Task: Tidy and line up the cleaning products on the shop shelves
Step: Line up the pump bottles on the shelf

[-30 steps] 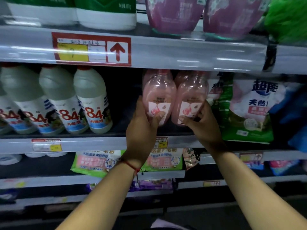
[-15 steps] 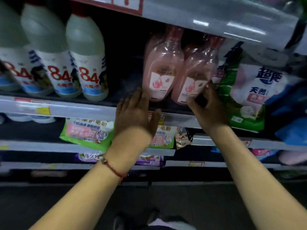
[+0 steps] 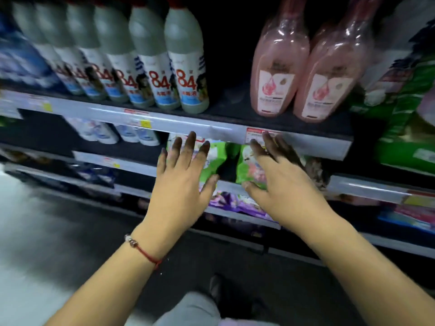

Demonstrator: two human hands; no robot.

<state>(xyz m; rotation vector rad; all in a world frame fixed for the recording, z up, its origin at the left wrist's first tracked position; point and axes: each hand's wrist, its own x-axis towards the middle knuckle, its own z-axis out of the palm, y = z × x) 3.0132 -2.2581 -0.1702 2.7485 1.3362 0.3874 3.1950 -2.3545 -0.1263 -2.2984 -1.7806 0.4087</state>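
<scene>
My left hand [image 3: 181, 177] and right hand [image 3: 280, 182] hover with fingers spread, holding nothing, in front of the two green packets [image 3: 213, 158] on the lower shelf [image 3: 131, 164]; they lie flat, side by side just beyond my fingertips, one per hand

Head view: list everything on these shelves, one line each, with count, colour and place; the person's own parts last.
84 bottles: at least six, white with red numerals, upper shelf, left.
Pink bottles: two, clear pink, upper shelf, right of the gap.
Green bags: several, green and white, far right.
Green pouches: two, green and pink, next shelf down, behind the hands.
White packs: a few, white and blue, same shelf, left.
Purple packs: count unclear, lower shelf.
Shelf rail: one, grey, with price tags.
Left hand: fingers spread, reaching at a pouch; red string bracelet.
Right hand: fingers spread, at the other pouch.
</scene>
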